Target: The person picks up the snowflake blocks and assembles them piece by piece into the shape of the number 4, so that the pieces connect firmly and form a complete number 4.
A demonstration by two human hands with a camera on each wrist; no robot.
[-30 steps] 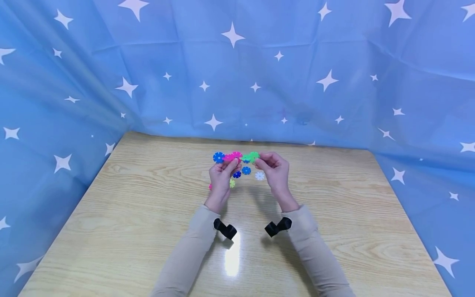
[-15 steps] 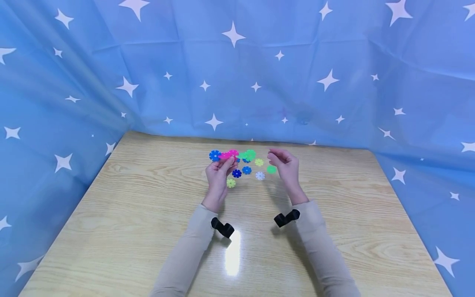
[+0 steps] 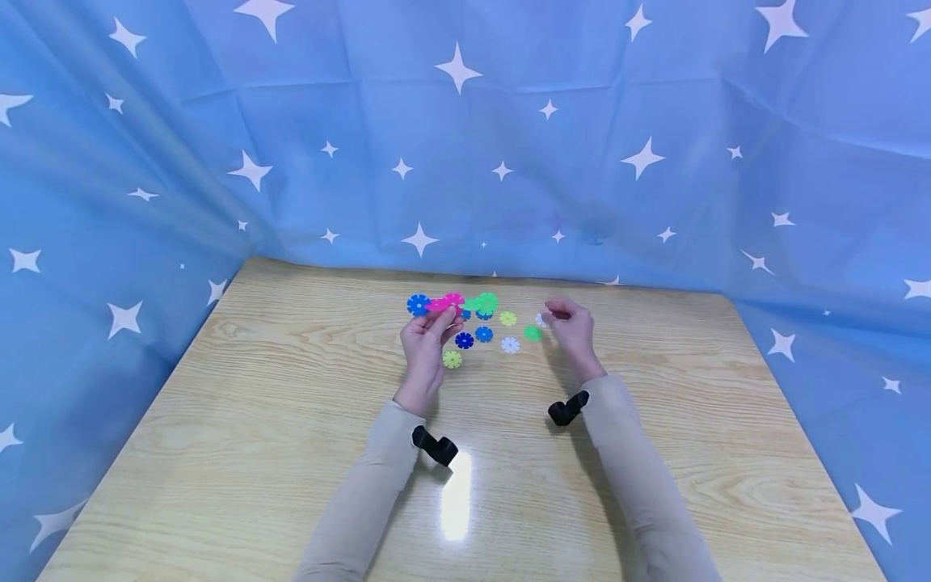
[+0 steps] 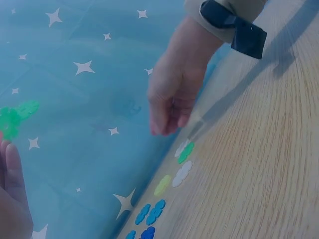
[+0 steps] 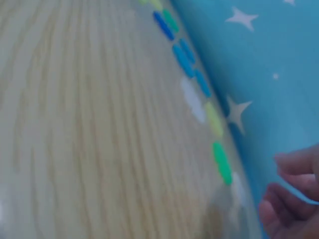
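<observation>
My left hand (image 3: pixel 424 356) pinches a chain of slotted plastic discs, held above the table. A blue disc (image 3: pixel 418 305) forms its left end, pink discs (image 3: pixel 453 300) come in the middle, and green discs (image 3: pixel 486 303) stick out on the right. Apart from it, my right hand (image 3: pixel 575 335) hovers over a white disc (image 3: pixel 540 319) at the right end of the loose pieces. In the right wrist view the thumb and fingers (image 5: pixel 291 162) are loosely bent, with a gap between them and nothing held. Close by lies a loose green disc (image 3: pixel 533 333).
Between the hands several loose discs lie flat on the wooden table (image 3: pixel 291 420), among them a white disc (image 3: pixel 511 345), a yellow disc (image 3: pixel 508 318) and a dark blue disc (image 3: pixel 464 340). A blue star-patterned curtain (image 3: pixel 596 162) hangs behind the table's far edge.
My right hand has let go of the green end of the chain and moved right, over the white disc. The left hand has shifted slightly left with the chain.
</observation>
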